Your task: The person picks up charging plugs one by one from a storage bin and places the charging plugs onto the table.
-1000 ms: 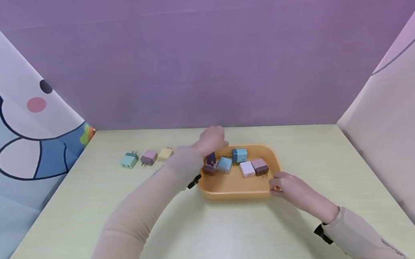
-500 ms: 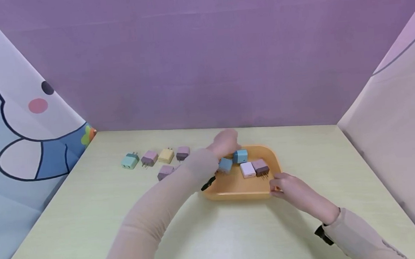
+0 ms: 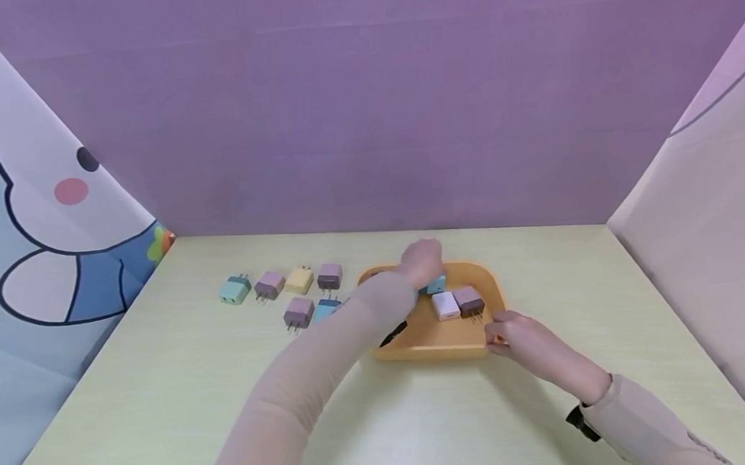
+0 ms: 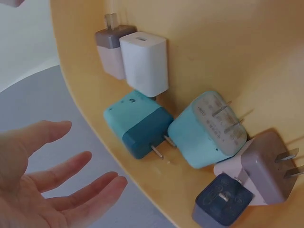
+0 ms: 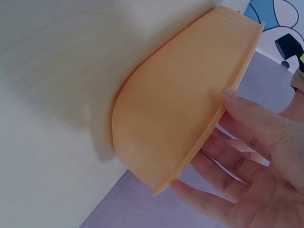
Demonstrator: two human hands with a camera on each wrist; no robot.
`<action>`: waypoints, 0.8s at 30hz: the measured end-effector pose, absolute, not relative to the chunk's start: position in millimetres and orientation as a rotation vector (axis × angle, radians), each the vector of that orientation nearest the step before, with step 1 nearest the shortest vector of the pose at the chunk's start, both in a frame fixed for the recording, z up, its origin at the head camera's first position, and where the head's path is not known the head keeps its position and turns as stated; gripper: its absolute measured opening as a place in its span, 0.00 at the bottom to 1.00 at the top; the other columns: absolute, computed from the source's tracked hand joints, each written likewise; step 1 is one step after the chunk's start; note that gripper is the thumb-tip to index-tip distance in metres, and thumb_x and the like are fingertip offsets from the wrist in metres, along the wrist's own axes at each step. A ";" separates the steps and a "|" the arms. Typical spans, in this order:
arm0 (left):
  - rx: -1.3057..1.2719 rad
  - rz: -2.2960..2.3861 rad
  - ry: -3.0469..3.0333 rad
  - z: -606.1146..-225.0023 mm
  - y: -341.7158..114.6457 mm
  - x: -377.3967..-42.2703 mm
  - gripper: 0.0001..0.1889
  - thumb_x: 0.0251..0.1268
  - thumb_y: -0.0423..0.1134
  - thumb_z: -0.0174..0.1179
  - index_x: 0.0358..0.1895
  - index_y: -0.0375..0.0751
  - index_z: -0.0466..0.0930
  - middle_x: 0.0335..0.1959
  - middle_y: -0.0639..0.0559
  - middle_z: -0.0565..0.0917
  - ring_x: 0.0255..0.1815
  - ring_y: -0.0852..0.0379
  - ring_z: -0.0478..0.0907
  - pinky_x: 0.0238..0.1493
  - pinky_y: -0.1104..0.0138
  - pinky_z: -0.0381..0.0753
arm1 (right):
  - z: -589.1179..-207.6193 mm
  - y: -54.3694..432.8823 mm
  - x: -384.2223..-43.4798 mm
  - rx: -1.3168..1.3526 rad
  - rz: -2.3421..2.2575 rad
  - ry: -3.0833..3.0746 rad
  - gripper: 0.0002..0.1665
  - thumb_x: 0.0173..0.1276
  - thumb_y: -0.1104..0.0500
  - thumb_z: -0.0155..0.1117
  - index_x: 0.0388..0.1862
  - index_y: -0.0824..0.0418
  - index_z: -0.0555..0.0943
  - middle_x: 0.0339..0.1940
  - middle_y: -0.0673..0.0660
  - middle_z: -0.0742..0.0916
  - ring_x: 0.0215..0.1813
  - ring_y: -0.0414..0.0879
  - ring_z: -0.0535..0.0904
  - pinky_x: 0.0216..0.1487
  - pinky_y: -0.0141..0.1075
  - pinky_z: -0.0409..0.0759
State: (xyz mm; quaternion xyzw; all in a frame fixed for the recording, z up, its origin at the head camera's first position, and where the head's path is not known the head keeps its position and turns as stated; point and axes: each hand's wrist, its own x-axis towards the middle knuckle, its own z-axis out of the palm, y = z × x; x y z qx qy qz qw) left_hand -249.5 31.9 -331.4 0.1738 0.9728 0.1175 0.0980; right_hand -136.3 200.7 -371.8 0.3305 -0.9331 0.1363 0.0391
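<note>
My left hand (image 3: 422, 259) is over the far side of an orange tray (image 3: 429, 352), fingers spread apart and nothing held in the left wrist view. Nearest its fingertips there is a two-tone teal plug charger (image 4: 137, 121). Beside that charger lie a light blue charger (image 4: 202, 133), a lilac-brown one (image 4: 266, 166) and a dark navy one (image 4: 222, 199). A white charger (image 3: 445, 305) sits against another lilac charger (image 3: 469, 301) in the tray. My right hand (image 3: 519, 334) grips the tray's near right corner, thumb on the outer wall and fingers over the rim.
Left of the tray, several chargers lie in two rows on the pale table. The back row has a green charger (image 3: 235, 289), a yellow one (image 3: 299, 280) and purple ones. My left sleeve partly covers a blue charger (image 3: 327, 308). A purple backdrop (image 3: 364, 118) stands behind.
My left hand has moved right across the tray's far side, uncovering more chargers on the table and hiding those in the tray's left part. The right hand stays at the tray's corner.
</note>
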 end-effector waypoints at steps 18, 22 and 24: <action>0.507 0.312 2.945 -349.5 46.4 -254.9 0.06 0.57 0.39 0.57 0.30 0.40 0.77 0.29 0.52 0.80 0.29 0.60 0.73 0.31 0.70 0.73 | -373.4 202.1 -137.2 1.031 0.409 -2.829 0.08 0.49 0.63 0.67 0.19 0.55 0.76 0.22 0.45 0.73 0.25 0.37 0.68 0.25 0.28 0.69; 0.497 0.238 2.978 -353.3 49.9 -254.9 0.06 0.58 0.39 0.56 0.32 0.41 0.78 0.33 0.52 0.81 0.35 0.57 0.75 0.38 0.66 0.75 | -373.8 202.2 -137.1 1.032 0.413 -2.822 0.08 0.49 0.63 0.67 0.19 0.55 0.76 0.22 0.45 0.73 0.25 0.37 0.69 0.25 0.28 0.70; 0.489 0.200 2.985 -355.2 51.1 -254.9 0.06 0.59 0.39 0.54 0.33 0.42 0.79 0.35 0.52 0.81 0.36 0.57 0.75 0.41 0.65 0.73 | -374.1 202.3 -137.0 1.033 0.416 -2.824 0.08 0.49 0.63 0.67 0.20 0.55 0.76 0.22 0.45 0.73 0.25 0.37 0.69 0.25 0.28 0.70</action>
